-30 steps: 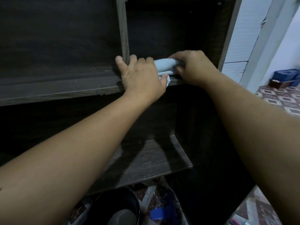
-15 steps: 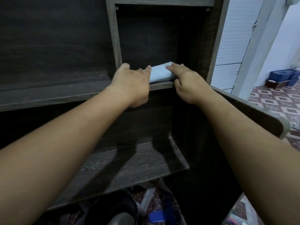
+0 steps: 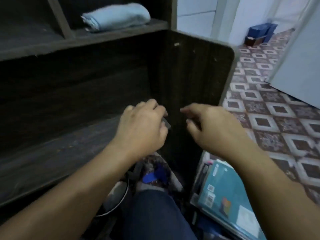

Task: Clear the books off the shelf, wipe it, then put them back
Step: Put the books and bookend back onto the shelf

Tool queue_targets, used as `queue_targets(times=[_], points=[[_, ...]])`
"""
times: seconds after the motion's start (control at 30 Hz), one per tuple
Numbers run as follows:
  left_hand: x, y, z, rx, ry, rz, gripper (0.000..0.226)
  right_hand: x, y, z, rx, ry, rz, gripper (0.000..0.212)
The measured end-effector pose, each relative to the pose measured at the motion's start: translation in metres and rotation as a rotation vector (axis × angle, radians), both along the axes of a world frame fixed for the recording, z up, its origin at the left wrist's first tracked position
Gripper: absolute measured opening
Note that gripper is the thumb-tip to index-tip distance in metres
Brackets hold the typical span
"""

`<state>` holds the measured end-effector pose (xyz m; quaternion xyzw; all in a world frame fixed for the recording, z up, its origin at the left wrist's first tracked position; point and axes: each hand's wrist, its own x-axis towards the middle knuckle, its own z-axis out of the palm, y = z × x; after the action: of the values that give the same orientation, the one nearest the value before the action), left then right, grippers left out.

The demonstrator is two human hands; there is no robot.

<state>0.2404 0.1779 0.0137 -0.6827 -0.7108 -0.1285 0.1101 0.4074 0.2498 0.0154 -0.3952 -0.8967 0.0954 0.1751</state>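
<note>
A folded light-blue cloth [image 3: 116, 15] lies alone on the upper board of the dark wooden shelf [image 3: 103, 34], to the right of an upright divider. Both hands hang lower, in front of the shelf's right side panel [image 3: 195, 70]. My left hand [image 3: 143, 129] has loosely curled fingers and holds nothing. My right hand [image 3: 213, 127] is relaxed, fingers slightly bent, empty. A stack of books with a teal cover [image 3: 226, 193] on top lies on the floor at the lower right. The lower shelf board [image 3: 57, 153] is bare. The frame is blurred.
A dark round pan [image 3: 117, 196] and a blue object [image 3: 152, 175] sit on the floor under the shelf. My knee in dark blue cloth [image 3: 155, 215] is at the bottom. Patterned floor tiles [image 3: 270, 110] spread to the right, with blue boxes [image 3: 261, 31] by the far wall.
Both hands have let go of the cloth and dropped from the upper board to the lower shelf level. The view has tilted down, and the books on the floor now show.
</note>
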Motion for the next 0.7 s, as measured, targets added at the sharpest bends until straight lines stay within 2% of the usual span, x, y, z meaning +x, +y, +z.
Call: queue_targets(times=[0.1,0.2,0.4,0.53,0.63,0.7], points=[[0.043,-0.005,-0.05,-0.251,-0.085,-0.104,0.032,0.058,-0.02,-0.054,-0.138,-0.139,-0.104,0.031],[0.083,-0.002,-0.1,-0.479,-0.077,-0.232,0.038,0.11,-0.034,-0.109,-0.252,-0.264,-0.204,0.03],[0.135,0.016,-0.181,-0.752,-0.031,-0.314,0.051,0.174,-0.053,-0.2,-0.368,-0.383,-0.268,0.038],[0.15,0.02,-0.218,-0.801,0.014,-0.34,0.061,0.192,-0.066,-0.248,-0.373,-0.379,-0.293,0.065],[0.156,0.019,-0.238,-0.759,0.118,-0.403,0.083,0.199,-0.074,-0.272,-0.296,-0.408,-0.298,0.097],[0.158,0.019,-0.247,-0.706,0.176,-0.441,0.095,0.2,-0.077,-0.282,-0.27,-0.453,-0.306,0.111]])
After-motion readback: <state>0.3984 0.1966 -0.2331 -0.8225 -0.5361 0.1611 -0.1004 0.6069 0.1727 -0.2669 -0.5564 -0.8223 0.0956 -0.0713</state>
